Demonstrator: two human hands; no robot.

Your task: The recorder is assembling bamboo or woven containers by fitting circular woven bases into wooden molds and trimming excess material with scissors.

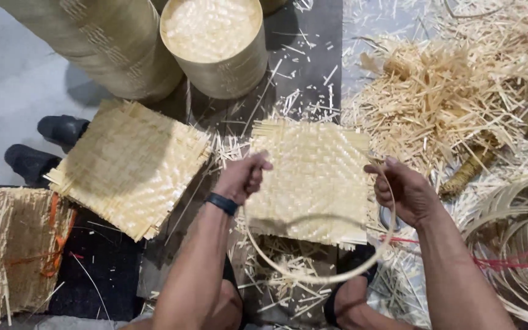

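A square woven bamboo mat (313,177) lies flat in front of me. A thin bamboo hoop (313,275) is held over its near half. My left hand (242,177), with a dark band on the wrist, grips the hoop's left side in a closed fist. My right hand (401,189) curls around the hoop's right side. The hoop's near arc hangs past the mat's near edge, above loose bamboo scraps.
A stack of similar woven mats (129,168) lies to the left. Two woven cylinders (215,43) (102,40) stand at the back. A heap of bamboo offcuts (447,91) fills the right, coiled bamboo strips (514,244) lie lower right. A tied bundle (13,250) and two dark shoes (47,143) sit left.
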